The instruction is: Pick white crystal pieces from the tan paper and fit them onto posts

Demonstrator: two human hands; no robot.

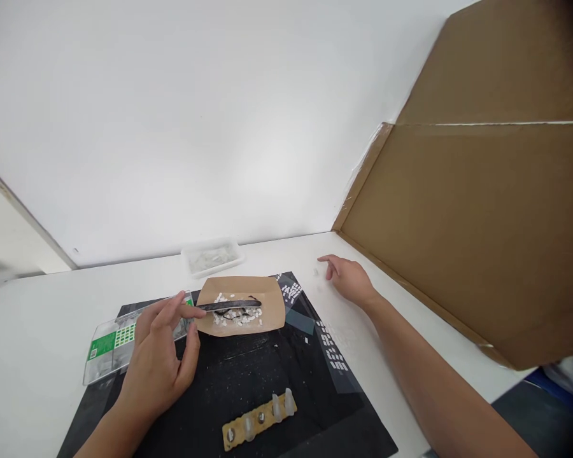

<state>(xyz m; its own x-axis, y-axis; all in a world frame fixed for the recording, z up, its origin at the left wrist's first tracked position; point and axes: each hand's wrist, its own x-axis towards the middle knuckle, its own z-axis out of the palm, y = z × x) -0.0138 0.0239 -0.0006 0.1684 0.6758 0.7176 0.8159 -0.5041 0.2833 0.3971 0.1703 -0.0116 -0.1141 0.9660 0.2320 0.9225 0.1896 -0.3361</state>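
My left hand (165, 353) is open, with fingers extended and thumb apart. Its index fingertip meets or overlaps the near end of a dark, narrow strip resembling a nail file (233, 305). That strip lies across a brown paper tray (272, 312) containing many small white chips (239, 320) and some thin black pieces. Under and beside this hand is a clear plastic case (106, 343) with a green label. To the right, my right hand (348, 278) hovers over or rests on the white table, index finger stretched out, close to a small translucent piece (316, 271).
A black mat (248, 375) carries rows of white rectangles (332, 350) along its right side. In front lies a yellowish strip (262, 421) with several translucent nail-shaped tips. A white shallow container (212, 257) stands by the wall. Large cardboard (472, 222) borders the right.
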